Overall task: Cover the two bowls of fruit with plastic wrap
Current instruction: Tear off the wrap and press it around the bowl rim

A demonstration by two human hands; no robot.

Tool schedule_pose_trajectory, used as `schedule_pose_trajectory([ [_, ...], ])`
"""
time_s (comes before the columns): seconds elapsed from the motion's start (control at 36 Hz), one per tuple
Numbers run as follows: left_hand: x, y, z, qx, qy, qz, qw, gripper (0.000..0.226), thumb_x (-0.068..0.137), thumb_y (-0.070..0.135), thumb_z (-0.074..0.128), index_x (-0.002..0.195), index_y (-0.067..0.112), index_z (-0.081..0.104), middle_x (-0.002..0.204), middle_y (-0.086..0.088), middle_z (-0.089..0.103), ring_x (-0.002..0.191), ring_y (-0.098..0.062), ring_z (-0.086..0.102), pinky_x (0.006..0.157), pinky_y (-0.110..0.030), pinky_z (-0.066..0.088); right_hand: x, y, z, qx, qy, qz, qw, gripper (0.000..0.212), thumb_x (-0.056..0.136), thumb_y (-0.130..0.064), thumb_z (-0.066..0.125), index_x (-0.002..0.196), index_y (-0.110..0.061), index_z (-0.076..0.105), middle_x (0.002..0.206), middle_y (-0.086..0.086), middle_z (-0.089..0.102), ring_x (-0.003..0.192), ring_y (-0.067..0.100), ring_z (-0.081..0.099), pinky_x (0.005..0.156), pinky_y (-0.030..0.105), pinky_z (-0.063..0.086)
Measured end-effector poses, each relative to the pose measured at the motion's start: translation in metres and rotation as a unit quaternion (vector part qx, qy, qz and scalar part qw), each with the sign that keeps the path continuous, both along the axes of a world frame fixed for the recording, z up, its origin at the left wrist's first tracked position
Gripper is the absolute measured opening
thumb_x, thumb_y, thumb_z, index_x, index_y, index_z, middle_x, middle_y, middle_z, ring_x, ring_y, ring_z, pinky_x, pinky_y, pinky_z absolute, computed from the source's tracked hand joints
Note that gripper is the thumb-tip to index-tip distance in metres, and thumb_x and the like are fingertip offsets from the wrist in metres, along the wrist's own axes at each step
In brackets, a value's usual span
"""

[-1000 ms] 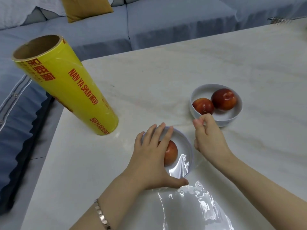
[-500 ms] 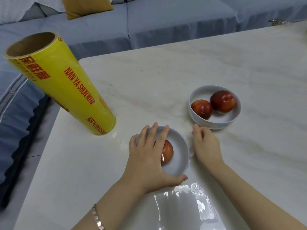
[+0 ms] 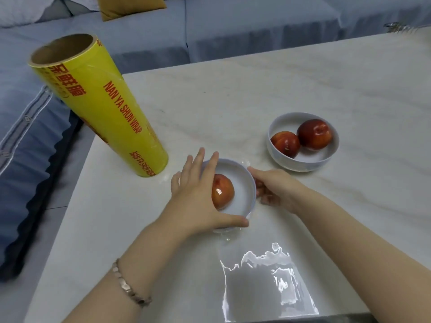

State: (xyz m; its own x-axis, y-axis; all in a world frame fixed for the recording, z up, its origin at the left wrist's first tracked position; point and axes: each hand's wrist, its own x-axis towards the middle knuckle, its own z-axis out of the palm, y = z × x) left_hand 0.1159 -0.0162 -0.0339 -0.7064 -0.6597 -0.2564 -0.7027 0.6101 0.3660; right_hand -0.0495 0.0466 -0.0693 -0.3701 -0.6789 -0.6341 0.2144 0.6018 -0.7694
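A small white bowl [image 3: 242, 183] with one red fruit [image 3: 222, 191] sits near the table's front, with clear plastic wrap [image 3: 268, 283] stretched over it and trailing toward me across the table. My left hand [image 3: 198, 197] lies flat on top of the wrapped bowl, thumb hooked on its near rim. My right hand [image 3: 275, 188] presses the wrap against the bowl's right side, fingers curled under the rim. A second white bowl [image 3: 326, 157] holding two red fruits [image 3: 314, 135] stands uncovered to the right and farther back.
A tall yellow roll of plastic wrap [image 3: 105, 110] stands upright near the table's left edge [image 3: 77, 183]. Beyond the pale marble table [image 3: 303, 78] is a blue-grey sofa [image 3: 233, 26] with a mustard cushion [image 3: 130, 5].
My right hand dropped from the far rim to the bowl's right side and curled around it. The wrap over the bowl has been pulled smoother. My left hand stayed on top.
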Motion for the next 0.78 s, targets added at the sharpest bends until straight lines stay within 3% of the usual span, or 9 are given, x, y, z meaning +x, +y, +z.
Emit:
schedule_pose_trajectory([
  [0.11, 0.006, -0.021, 0.004, -0.020, -0.036, -0.132, 0.990, 0.140, 0.044, 0.069, 0.077, 0.145, 0.038, -0.014, 0.155, 0.012, -0.023, 0.141, -0.011, -0.027, 0.118, -0.039, -0.011, 0.001, -0.005, -0.001, -0.007, -0.004, -0.009, 1.000, 0.029, 0.088, -0.021, 0.056, 0.060, -0.015, 0.049, 0.054, 0.005, 0.045, 0.050, 0.015, 0.031, 0.051, 0.024, 0.026],
  [0.22, 0.000, -0.025, -0.004, -0.016, -0.049, -0.164, 0.985, 0.139, 0.047, 0.068, 0.077, 0.146, 0.036, -0.014, 0.157, 0.009, -0.016, 0.144, -0.012, -0.020, 0.119, -0.040, -0.007, 0.006, -0.010, 0.003, -0.073, 0.046, -0.063, 0.994, 0.036, 0.094, -0.006, 0.034, 0.059, -0.015, 0.035, 0.049, 0.002, 0.047, 0.044, 0.014, 0.037, 0.051, 0.025, 0.029],
  [0.31, 0.000, -0.024, -0.012, -0.035, -0.037, -0.159, 0.986, 0.139, 0.044, 0.076, 0.071, 0.147, 0.034, -0.014, 0.158, 0.007, -0.010, 0.146, -0.015, -0.012, 0.119, -0.042, 0.001, 0.005, -0.011, 0.010, -0.100, 0.093, -0.113, 0.984, 0.027, 0.096, -0.007, 0.028, 0.071, -0.014, 0.035, 0.063, 0.005, 0.047, 0.055, 0.016, 0.046, 0.057, 0.027, 0.042],
  [0.36, 0.000, -0.024, -0.016, -0.048, -0.027, -0.155, 0.986, 0.138, 0.039, 0.081, 0.060, 0.146, 0.034, -0.014, 0.158, 0.006, -0.007, 0.146, -0.015, -0.008, 0.119, -0.041, 0.005, 0.007, -0.012, 0.010, -0.102, 0.144, -0.111, 0.978, 0.023, 0.097, -0.008, 0.029, 0.076, -0.016, 0.035, 0.067, 0.004, 0.044, 0.057, 0.018, 0.047, 0.054, 0.027, 0.042],
  [0.44, 0.000, -0.024, -0.019, -0.056, -0.013, -0.147, 0.988, 0.137, 0.034, 0.086, 0.046, 0.146, 0.035, -0.016, 0.158, 0.008, -0.006, 0.145, -0.012, -0.007, 0.118, -0.037, 0.006, 0.012, -0.015, 0.006, -0.115, 0.260, -0.076, 0.956, 0.012, 0.097, -0.012, 0.030, 0.085, -0.012, 0.031, 0.070, 0.005, 0.043, 0.066, 0.025, 0.046, 0.064, 0.029, 0.035],
  [0.53, 0.001, -0.024, -0.021, -0.052, -0.002, -0.134, 0.990, 0.136, 0.037, 0.085, 0.049, 0.146, 0.035, -0.015, 0.158, 0.009, -0.007, 0.144, -0.011, -0.008, 0.118, -0.036, 0.007, 0.015, -0.015, 0.009, -0.125, 0.321, -0.068, 0.936, 0.012, 0.099, -0.017, 0.029, 0.090, -0.009, 0.030, 0.067, 0.001, 0.042, 0.059, 0.015, 0.041, 0.055, 0.028, 0.019],
  [0.58, 0.001, -0.023, -0.021, -0.053, -0.002, -0.134, 0.990, 0.136, 0.039, 0.084, 0.052, 0.146, 0.035, -0.014, 0.158, 0.010, -0.007, 0.145, -0.010, -0.008, 0.118, -0.036, 0.007, 0.016, -0.013, 0.018, -0.133, 0.344, -0.058, 0.928, 0.011, 0.099, -0.017, 0.029, 0.092, -0.009, 0.032, 0.068, 0.002, 0.043, 0.060, 0.018, 0.040, 0.053, 0.030, 0.016],
  [0.69, 0.001, -0.024, -0.023, -0.058, 0.001, -0.137, 0.989, 0.134, 0.042, 0.082, 0.056, 0.146, 0.034, -0.014, 0.158, 0.011, -0.007, 0.145, -0.011, -0.008, 0.118, -0.036, 0.007, 0.010, -0.008, 0.026, -0.122, 0.407, -0.016, 0.905, 0.023, 0.099, -0.017, 0.029, 0.109, -0.001, 0.042, 0.085, 0.009, 0.045, 0.075, 0.024, 0.042, 0.064, 0.026, 0.027],
  [0.78, 0.003, -0.025, -0.024, -0.061, 0.003, -0.138, 0.988, 0.133, 0.039, 0.085, 0.048, 0.146, 0.035, -0.016, 0.157, 0.012, -0.009, 0.144, -0.010, -0.009, 0.118, -0.035, 0.006, 0.004, -0.003, 0.023, -0.106, 0.440, 0.014, 0.892, 0.027, 0.099, -0.018, 0.029, 0.114, 0.000, 0.042, 0.086, 0.010, 0.045, 0.075, 0.025, 0.042, 0.067, 0.029, 0.031],
])
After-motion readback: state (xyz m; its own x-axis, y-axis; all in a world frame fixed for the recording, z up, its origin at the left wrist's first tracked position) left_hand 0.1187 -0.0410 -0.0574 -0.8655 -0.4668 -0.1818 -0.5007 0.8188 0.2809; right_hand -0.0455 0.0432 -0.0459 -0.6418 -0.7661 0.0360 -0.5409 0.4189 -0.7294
